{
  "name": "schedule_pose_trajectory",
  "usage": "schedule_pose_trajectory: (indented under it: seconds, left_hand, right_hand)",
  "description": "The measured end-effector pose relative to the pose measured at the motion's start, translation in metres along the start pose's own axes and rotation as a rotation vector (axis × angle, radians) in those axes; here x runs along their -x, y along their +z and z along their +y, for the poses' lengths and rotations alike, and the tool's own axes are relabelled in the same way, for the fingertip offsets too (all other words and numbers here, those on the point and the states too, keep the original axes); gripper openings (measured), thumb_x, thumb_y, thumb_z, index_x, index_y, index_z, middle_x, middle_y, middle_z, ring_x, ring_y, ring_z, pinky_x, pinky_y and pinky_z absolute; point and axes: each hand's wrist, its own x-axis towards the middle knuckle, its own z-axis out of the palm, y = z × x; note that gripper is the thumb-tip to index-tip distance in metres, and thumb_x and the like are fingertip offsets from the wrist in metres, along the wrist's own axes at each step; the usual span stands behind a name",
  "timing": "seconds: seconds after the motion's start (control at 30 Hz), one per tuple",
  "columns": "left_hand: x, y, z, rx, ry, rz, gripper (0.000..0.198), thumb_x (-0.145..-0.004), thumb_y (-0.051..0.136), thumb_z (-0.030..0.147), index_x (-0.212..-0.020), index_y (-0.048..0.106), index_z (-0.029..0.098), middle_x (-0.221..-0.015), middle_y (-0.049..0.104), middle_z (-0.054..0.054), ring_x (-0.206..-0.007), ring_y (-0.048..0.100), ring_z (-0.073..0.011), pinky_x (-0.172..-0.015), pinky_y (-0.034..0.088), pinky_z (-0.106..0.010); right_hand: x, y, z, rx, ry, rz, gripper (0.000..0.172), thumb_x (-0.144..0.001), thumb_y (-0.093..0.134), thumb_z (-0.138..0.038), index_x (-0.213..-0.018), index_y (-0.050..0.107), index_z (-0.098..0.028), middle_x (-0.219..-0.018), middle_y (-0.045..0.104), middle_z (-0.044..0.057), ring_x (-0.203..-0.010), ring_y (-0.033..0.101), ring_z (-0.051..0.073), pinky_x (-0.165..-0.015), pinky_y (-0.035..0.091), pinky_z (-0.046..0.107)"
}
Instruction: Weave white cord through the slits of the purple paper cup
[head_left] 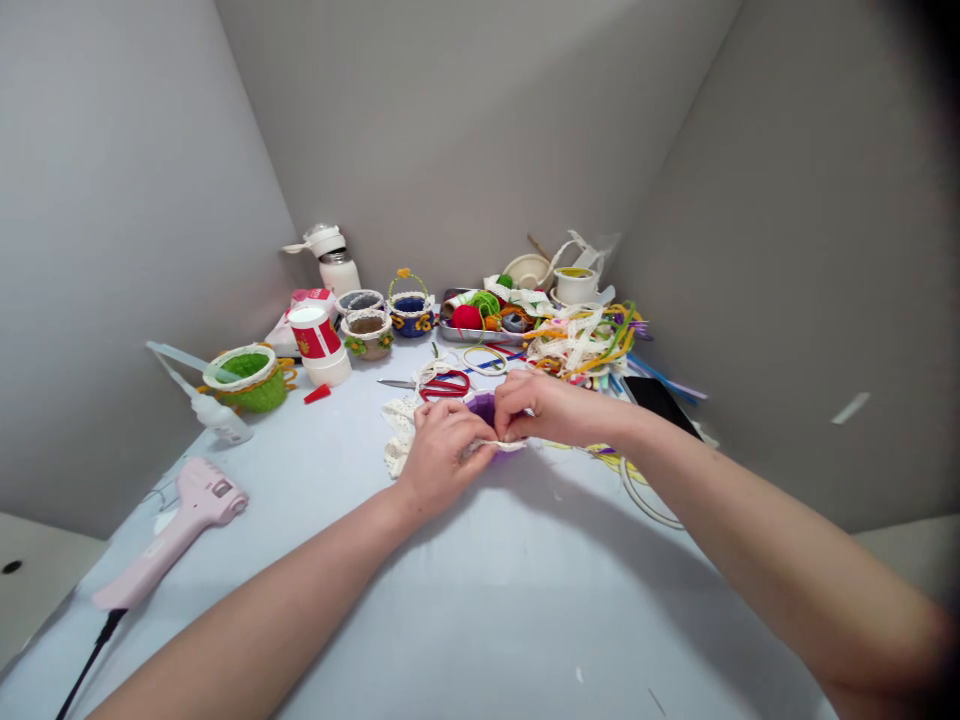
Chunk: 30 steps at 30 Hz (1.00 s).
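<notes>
A small purple cup-like basket (482, 404) stands on the table between my hands, its lower part largely hidden by my fingers. My left hand (448, 448) is closed round its near left side, with the thumb along the rim. White lace trim (513, 446) runs along the near edge of the basket, and my right hand (534, 408) pinches it there with thumb and fingertips. A loose length of lace (399, 436) lies bunched to the left of my left hand. Just beyond the basket rest red-handled scissors (447, 386).
A pink glue gun (176, 530) lies at the left, near a white squeeze bottle (219, 418) and a green basket (259, 390). Finished-looking small baskets (367, 335), a tray of yarn balls (480, 335) and heaped ribbons (577, 345) stand behind. A black phone (660, 405) lies right.
</notes>
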Motion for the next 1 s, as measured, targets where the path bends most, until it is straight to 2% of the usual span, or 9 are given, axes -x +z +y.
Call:
schedule_pose_trajectory:
  seconds: [0.17, 0.23, 0.33, 0.5, 0.63, 0.7, 0.77, 0.83, 1.0]
  left_hand:
    - [-0.001, 0.000, -0.002, 0.010, 0.000, 0.004, 0.007, -0.087, 0.062, 0.025, -0.086, 0.068, 0.024, -0.092, 0.073, -0.001, -0.099, 0.055, -0.0214, -0.090, 0.034, -0.041]
    - [-0.001, 0.000, -0.002, 0.004, 0.007, 0.007, 0.006, -0.087, 0.062, 0.025, -0.087, 0.069, 0.024, -0.092, 0.073, 0.000, -0.099, 0.055, -0.0212, -0.089, 0.034, -0.041]
    - [-0.001, 0.000, -0.002, -0.003, 0.014, 0.001, 0.006, -0.087, 0.063, 0.025, -0.087, 0.069, 0.024, -0.092, 0.073, 0.000, -0.099, 0.055, -0.0211, -0.089, 0.033, -0.040]
    - [0.000, 0.000, -0.001, -0.002, 0.018, -0.006, 0.006, -0.087, 0.062, 0.024, -0.087, 0.069, 0.024, -0.091, 0.072, 0.000, -0.099, 0.055, -0.0203, -0.089, 0.032, -0.040]
    - [-0.001, 0.000, -0.001, 0.002, 0.001, 0.011, 0.005, -0.087, 0.063, 0.024, -0.086, 0.068, 0.024, -0.090, 0.072, 0.000, -0.097, 0.055, -0.0203, -0.089, 0.032, -0.040]
    - [-0.002, 0.000, -0.002, 0.009, -0.004, 0.023, 0.005, -0.086, 0.064, 0.024, -0.086, 0.068, 0.024, -0.090, 0.071, 0.001, -0.096, 0.055, -0.0200, -0.090, 0.032, -0.039]
    - [-0.002, 0.000, -0.002, 0.016, -0.008, 0.024, 0.004, -0.087, 0.064, 0.024, -0.087, 0.068, 0.024, -0.091, 0.071, 0.001, -0.097, 0.055, -0.0198, -0.090, 0.032, -0.039]
    - [-0.002, -0.001, -0.002, 0.018, -0.016, 0.016, 0.004, -0.087, 0.064, 0.024, -0.086, 0.068, 0.024, -0.091, 0.071, 0.001, -0.097, 0.055, -0.0201, -0.090, 0.032, -0.039]
    - [-0.002, 0.000, 0.000, 0.019, -0.019, 0.018, 0.004, -0.087, 0.063, 0.022, -0.084, 0.067, 0.023, -0.089, 0.071, 0.001, -0.098, 0.054, -0.0202, -0.087, 0.032, -0.039]
  right_hand:
    - [0.002, -0.008, 0.004, -0.168, 0.108, 0.018, 0.021, -0.083, 0.058, -0.016, -0.099, 0.070, -0.021, -0.093, 0.069, 0.002, -0.085, 0.060, 0.014, -0.075, 0.046, 0.026]
    - [0.002, -0.009, 0.006, -0.210, 0.123, 0.036, 0.017, -0.083, 0.058, -0.017, -0.097, 0.069, -0.019, -0.093, 0.068, 0.002, -0.082, 0.061, 0.013, -0.073, 0.047, 0.025]
    - [0.000, -0.008, 0.008, -0.157, 0.108, 0.041, 0.010, -0.084, 0.059, -0.019, -0.087, 0.069, -0.019, -0.087, 0.068, 0.002, -0.082, 0.059, 0.014, -0.076, 0.046, 0.026]
    - [-0.003, -0.004, 0.007, -0.048, 0.045, -0.002, 0.012, -0.085, 0.059, -0.018, -0.079, 0.070, -0.019, -0.081, 0.068, 0.002, -0.084, 0.057, 0.016, -0.081, 0.042, 0.030]
    - [-0.004, -0.005, 0.000, -0.006, 0.061, -0.051, 0.014, -0.086, 0.059, -0.015, -0.081, 0.071, -0.020, -0.078, 0.069, 0.001, -0.083, 0.056, 0.016, -0.078, 0.040, 0.029]
    - [0.000, -0.005, -0.005, 0.058, 0.060, 0.021, 0.016, -0.088, 0.057, -0.015, -0.089, 0.071, -0.022, -0.086, 0.069, 0.002, -0.086, 0.056, 0.017, -0.080, 0.039, 0.031]
    - [0.008, -0.003, -0.011, 0.196, 0.052, 0.176, 0.017, -0.090, 0.055, -0.016, -0.095, 0.069, -0.023, -0.095, 0.068, 0.003, -0.092, 0.055, 0.018, -0.086, 0.036, 0.034]
    - [0.017, 0.005, -0.017, 0.360, 0.015, 0.320, 0.015, -0.092, 0.053, -0.018, -0.091, 0.068, -0.022, -0.096, 0.066, 0.005, -0.093, 0.053, 0.019, -0.088, 0.032, 0.037]
    - [0.033, 0.037, -0.023, 0.711, -0.182, 0.407, 0.016, -0.095, 0.050, -0.015, -0.091, 0.065, -0.020, -0.089, 0.064, 0.004, -0.085, 0.050, 0.016, -0.090, 0.030, 0.038]
